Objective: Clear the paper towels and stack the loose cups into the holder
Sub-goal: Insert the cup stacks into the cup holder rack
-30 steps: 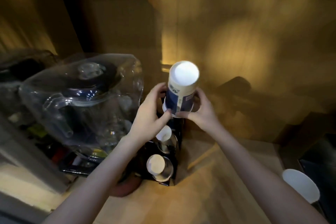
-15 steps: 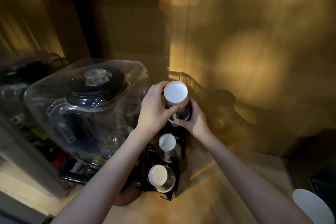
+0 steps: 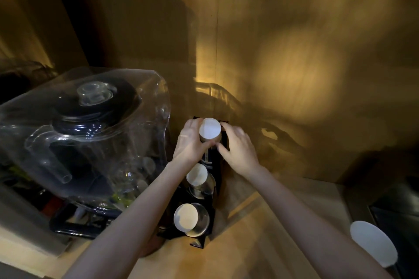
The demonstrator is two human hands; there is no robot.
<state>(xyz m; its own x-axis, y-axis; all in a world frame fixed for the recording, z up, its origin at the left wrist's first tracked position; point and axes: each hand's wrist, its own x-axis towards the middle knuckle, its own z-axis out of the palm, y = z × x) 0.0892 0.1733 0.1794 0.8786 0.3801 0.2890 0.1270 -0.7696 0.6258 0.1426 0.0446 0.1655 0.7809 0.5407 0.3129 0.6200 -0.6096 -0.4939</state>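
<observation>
Sinking into the far slot of the black holder (image 3: 216, 172), the upside-down cup stack (image 3: 210, 132) now shows little more than its white base above the rim; a second ago it stood tall, its blue printed side fully exposed. That drop suggests this stack is nearly seated, so the stacking step looks close to done for these cups. The left hand (image 3: 190, 142) wraps the stack's left side with its fingers curled around it, and the right hand (image 3: 238, 147) presses in from the right, fingers pinching the cup wall, though motion blur makes the exact contact hard to judge. Two more stacks fill the middle slot (image 3: 196, 174) and near slot (image 3: 186, 215). Left of the holder sits a clear covered blender (image 3: 86, 133). On the desk (image 3: 267, 222), one loose white cup (image 3: 373, 242) waits at the near right, well apart.
</observation>
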